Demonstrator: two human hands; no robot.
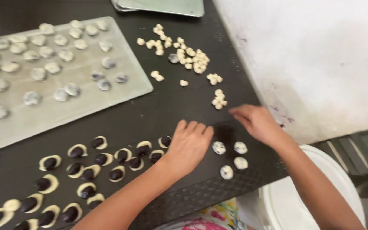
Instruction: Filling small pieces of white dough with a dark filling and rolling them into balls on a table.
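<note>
Dark, ridged tabletop (167,110) is carrying everything you are working with, and a pale wall is running along its far-right side. Your left hand (188,145) is lying flat with fingers pressed together, just beside the four sealed balls (230,159) and touching the nearest open disc with dark filling (165,141). Your right hand (256,122) is hovering just above and right of those balls, fingers loosely spread and holding nothing that can be made out.

Watch that left wrist: it is sitting right over the rows of filled discs (86,164), and a careless drag is likely to smear the filling or flatten a rim. The four balls are lying close to the table's near edge, above the white bucket (311,196); a sweep of either hand could be rolling one off. Beyond the balls, the heap of small dough bits (188,55) is spreading loosely, and your right sleeve-side arm could be scattering them. Left of the heap, the tray (56,119) of finished pieces (43,55) is looking crowded, so new ones may be sticking together.
</note>
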